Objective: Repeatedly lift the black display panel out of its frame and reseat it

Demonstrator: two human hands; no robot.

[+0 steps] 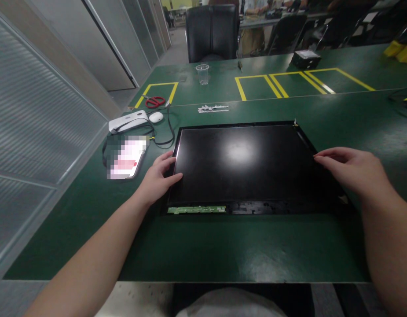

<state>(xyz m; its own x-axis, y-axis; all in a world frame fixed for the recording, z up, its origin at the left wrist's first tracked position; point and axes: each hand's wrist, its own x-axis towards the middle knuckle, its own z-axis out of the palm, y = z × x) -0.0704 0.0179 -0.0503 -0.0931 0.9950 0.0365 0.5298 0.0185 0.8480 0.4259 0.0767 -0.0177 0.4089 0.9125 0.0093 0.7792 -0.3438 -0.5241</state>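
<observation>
A black LCD screen panel (256,171) lies flat on the green table, its frame dark and a light reflected in its face. Along the near edge of the panel runs a narrow green circuit board (196,210). My left hand (160,176) rests at the panel's left side, thumb spread over the screen face and fingers stretched along the edge. At the right edge, my right hand (355,167) has thumb and forefinger pinched together on the panel's rim; its other fingers are partly hidden. A small pale tab (295,123) sticks up at the far right corner.
Left of the panel are a phone (129,158), a white device with cables (128,120), a white mouse (156,117) and red-handled scissors (155,102). Beyond lie white scraps (213,108), a clear plastic cup (203,75) and a black box (306,59). Yellow tape marks the table.
</observation>
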